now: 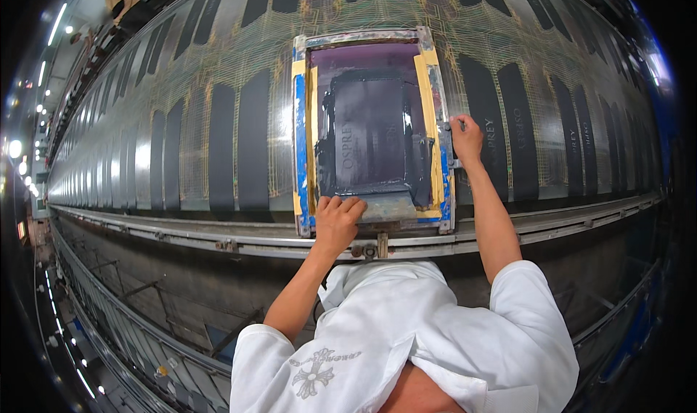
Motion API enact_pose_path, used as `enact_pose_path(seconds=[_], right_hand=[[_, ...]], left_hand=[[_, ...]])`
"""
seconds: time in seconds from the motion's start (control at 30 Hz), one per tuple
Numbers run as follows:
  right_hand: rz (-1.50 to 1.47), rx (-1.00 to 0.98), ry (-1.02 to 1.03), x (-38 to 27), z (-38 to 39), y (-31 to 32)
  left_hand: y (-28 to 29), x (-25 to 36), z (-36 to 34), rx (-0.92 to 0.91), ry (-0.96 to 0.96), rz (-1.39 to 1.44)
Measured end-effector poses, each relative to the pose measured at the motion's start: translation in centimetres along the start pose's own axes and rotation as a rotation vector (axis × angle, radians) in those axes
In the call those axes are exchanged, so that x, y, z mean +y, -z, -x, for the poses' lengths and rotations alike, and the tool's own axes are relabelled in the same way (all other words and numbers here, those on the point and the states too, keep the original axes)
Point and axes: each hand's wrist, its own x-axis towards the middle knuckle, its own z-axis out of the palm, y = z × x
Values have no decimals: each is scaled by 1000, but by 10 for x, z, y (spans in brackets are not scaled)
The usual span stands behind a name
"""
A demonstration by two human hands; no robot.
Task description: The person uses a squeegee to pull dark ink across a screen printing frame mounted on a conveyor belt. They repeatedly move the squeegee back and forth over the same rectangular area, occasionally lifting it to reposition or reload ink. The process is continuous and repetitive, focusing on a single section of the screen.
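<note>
A screen printing frame (299, 133) lies across the table before me, its metal sides patched with blue and yellow tape. Dark ink (421, 168) is smeared around the purple mesh, which shows a rounded rectangular area with faint lettering. At the near end of the mesh lies a flat, greyish squeegee (392, 208). My left hand (339, 221) curls its fingers over the squeegee's left end. My right hand (467, 138) is closed at the frame's right side, thumb and fingers pinched against a small metal fitting on it.
Rows of dark fabric pieces (481, 123) lie flat on the long, shiny table (192, 159), some bearing pale lettering. A metal rail (544, 222) runs along the table's near edge, by my body. Another person (131, 10) stands at the far left.
</note>
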Motion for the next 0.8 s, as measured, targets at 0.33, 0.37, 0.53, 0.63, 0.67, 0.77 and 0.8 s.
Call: enact_pose_path(seconds=[0.33,0.37,0.53,0.63,0.67,0.77,0.8], right_hand=[[-58,-502,309,-103,-50,30],[-120,-557,359,-122,-54,25],[178,-716,678,-172,-81,-18],[332,-715,695,-176,-103,-49],[336,-705,680,-175,-105,-55],[329,-680,690,-172,-91,-59],[323,-671,703,-170,-82,-57]], left_hand=[[-8,-112,-198,71,-46,-25],[-5,-115,-209,51,-51,7],[8,-131,-255,-3,-38,90],[0,-146,-276,-62,-38,48],[-2,-147,-278,-59,-25,44],[-8,-146,-266,31,-62,24],[-9,-142,-253,13,-42,52]])
